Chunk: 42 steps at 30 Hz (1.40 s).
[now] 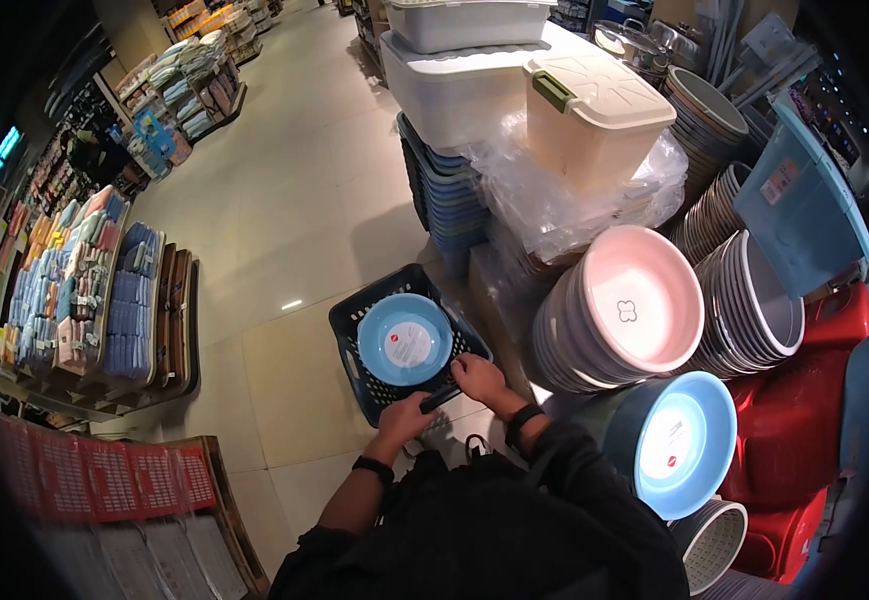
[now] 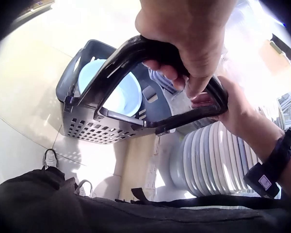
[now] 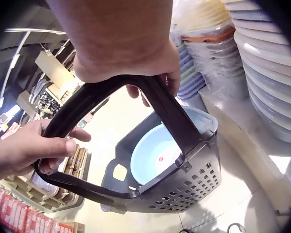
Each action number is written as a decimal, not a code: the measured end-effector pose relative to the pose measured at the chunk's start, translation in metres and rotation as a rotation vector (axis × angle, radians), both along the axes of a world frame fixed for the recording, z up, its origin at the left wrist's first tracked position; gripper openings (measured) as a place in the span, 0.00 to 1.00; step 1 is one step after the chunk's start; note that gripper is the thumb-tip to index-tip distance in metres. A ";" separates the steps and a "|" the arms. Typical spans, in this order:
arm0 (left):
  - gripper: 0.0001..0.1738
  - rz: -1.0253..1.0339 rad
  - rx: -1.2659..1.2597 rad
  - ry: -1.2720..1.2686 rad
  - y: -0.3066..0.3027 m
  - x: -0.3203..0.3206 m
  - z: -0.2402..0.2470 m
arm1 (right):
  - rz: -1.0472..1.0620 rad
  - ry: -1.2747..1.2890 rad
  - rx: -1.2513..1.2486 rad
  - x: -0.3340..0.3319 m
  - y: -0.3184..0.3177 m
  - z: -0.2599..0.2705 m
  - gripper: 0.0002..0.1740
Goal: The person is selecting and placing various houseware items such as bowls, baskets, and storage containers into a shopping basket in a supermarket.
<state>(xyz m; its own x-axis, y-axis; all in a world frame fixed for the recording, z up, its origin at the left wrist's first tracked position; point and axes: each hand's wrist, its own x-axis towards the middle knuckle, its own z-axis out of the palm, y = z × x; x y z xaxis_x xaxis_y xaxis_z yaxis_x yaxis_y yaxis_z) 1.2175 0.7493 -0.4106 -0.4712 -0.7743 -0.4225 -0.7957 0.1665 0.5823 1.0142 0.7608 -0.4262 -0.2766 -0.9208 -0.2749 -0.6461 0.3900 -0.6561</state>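
Observation:
A dark plastic shopping basket (image 1: 353, 372) with perforated sides is in front of my body, a light blue basin (image 1: 378, 368) inside it. A round white label (image 1: 409, 345) with a small red mark lies on the basin's bottom. My left hand (image 1: 402, 420) grips one end of the basket's black handle (image 2: 121, 56); in the right wrist view its fingers curl round the bar. At the other end my right hand (image 1: 479, 381) holds the same handle, its fingertips showing beneath the bar in the right wrist view.
Stacked basins with a pink one (image 1: 659, 300) on top stand at the right, beside a tilted blue basin (image 1: 689, 440). White storage boxes (image 1: 594, 125) are piled farther ahead. A shelf of folded textiles (image 1: 69, 280) and red crates (image 1: 114, 475) are on the left. Tiled floor (image 1: 294, 240) runs between.

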 end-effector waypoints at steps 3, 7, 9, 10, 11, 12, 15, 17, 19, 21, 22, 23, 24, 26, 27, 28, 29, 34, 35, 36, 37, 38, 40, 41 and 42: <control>0.27 -0.050 -0.053 0.021 -0.013 0.004 -0.011 | -0.016 0.013 -0.002 0.003 -0.009 0.001 0.21; 0.27 -0.078 0.032 -0.001 -0.029 0.006 -0.004 | -0.071 0.027 -0.009 0.010 -0.019 0.007 0.21; 0.27 -0.095 0.038 -0.008 -0.036 0.006 -0.004 | -0.097 0.022 -0.002 0.012 -0.022 0.010 0.22; 0.27 -0.096 0.039 -0.012 -0.038 0.007 -0.005 | -0.104 0.024 0.001 0.014 -0.023 0.006 0.22; 0.27 -0.101 0.040 -0.011 -0.041 0.008 -0.007 | -0.127 0.027 0.007 0.015 -0.025 0.003 0.22; 0.27 -0.116 0.025 -0.013 -0.044 0.009 -0.010 | -0.148 0.029 0.013 0.016 -0.027 0.003 0.23; 0.27 -0.136 -0.005 -0.021 -0.050 0.013 -0.014 | -0.158 0.015 0.037 0.019 -0.029 0.005 0.23; 0.27 -0.136 -0.021 -0.027 -0.056 0.012 -0.013 | -0.154 0.003 0.039 0.020 -0.033 0.011 0.23; 0.27 -0.122 0.019 -0.033 -0.058 0.014 -0.007 | -0.154 -0.002 -0.005 0.021 -0.036 0.001 0.21; 0.26 -0.103 0.023 -0.044 -0.060 0.014 -0.008 | -0.136 -0.024 0.011 0.018 -0.038 -0.002 0.21; 0.26 -0.095 0.024 -0.045 -0.062 0.014 -0.007 | -0.127 -0.035 0.024 0.018 -0.040 0.000 0.21; 0.26 -0.079 0.023 -0.058 -0.062 0.014 -0.007 | -0.112 -0.049 0.023 0.017 -0.041 0.002 0.21; 0.26 -0.079 0.012 -0.073 -0.063 0.012 -0.003 | -0.106 -0.060 0.007 0.016 -0.043 0.002 0.21; 0.26 -0.059 0.001 -0.102 -0.064 0.009 0.001 | -0.081 -0.085 -0.010 0.015 -0.045 0.001 0.21; 0.26 -0.055 -0.015 -0.124 -0.065 0.008 0.000 | -0.076 -0.099 -0.038 0.014 -0.047 -0.001 0.21; 0.26 -0.053 -0.029 -0.146 -0.066 0.007 -0.003 | -0.074 -0.113 -0.065 0.012 -0.048 -0.004 0.20; 0.26 -0.044 -0.029 -0.158 -0.068 0.008 -0.007 | -0.061 -0.099 -0.108 0.012 -0.049 -0.007 0.20; 0.27 -0.002 -0.135 -0.092 -0.074 0.014 -0.017 | -0.026 -0.095 -0.130 0.016 -0.058 -0.012 0.19; 0.27 0.011 -0.115 -0.104 -0.076 0.013 -0.015 | -0.029 -0.093 -0.130 0.016 -0.060 -0.012 0.19; 0.27 -0.003 -0.119 -0.099 -0.078 0.010 -0.008 | -0.033 -0.090 -0.130 0.016 -0.061 -0.013 0.19; 0.27 -0.008 -0.069 -0.168 -0.080 0.006 0.002 | -0.047 -0.085 -0.136 0.014 -0.062 -0.013 0.19; 0.27 -0.013 -0.020 -0.240 -0.083 0.003 0.008 | -0.043 -0.090 -0.126 0.013 -0.063 -0.013 0.18; 0.27 -0.027 -0.030 -0.242 -0.086 0.005 0.004 | -0.054 -0.094 -0.121 0.015 -0.065 -0.015 0.18; 0.27 -0.025 -0.036 -0.240 -0.087 0.005 0.002 | -0.040 -0.091 -0.147 0.015 -0.066 -0.016 0.19; 0.27 -0.036 -0.045 -0.231 -0.089 0.005 0.001 | -0.025 -0.085 -0.174 0.014 -0.068 -0.014 0.19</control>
